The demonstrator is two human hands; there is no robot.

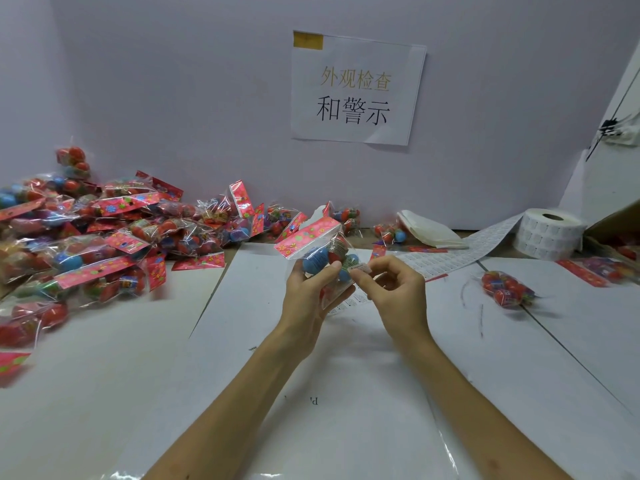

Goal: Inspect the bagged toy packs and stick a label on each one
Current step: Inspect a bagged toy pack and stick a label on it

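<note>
While L fingers [327,271] grip toy pack [320,252] | R fingers [381,266] pinch label [360,268] | wall sign [356,88]: 外观检查 和警示

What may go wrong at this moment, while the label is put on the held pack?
1. The right hand pinches the label against the toy pack that the left hand grips; on this crinkled, loose film it may stick creased or crooked.
2. The pile of packs lies near on the left; a finished pack set there might be hard to tell from the rest.
</note>
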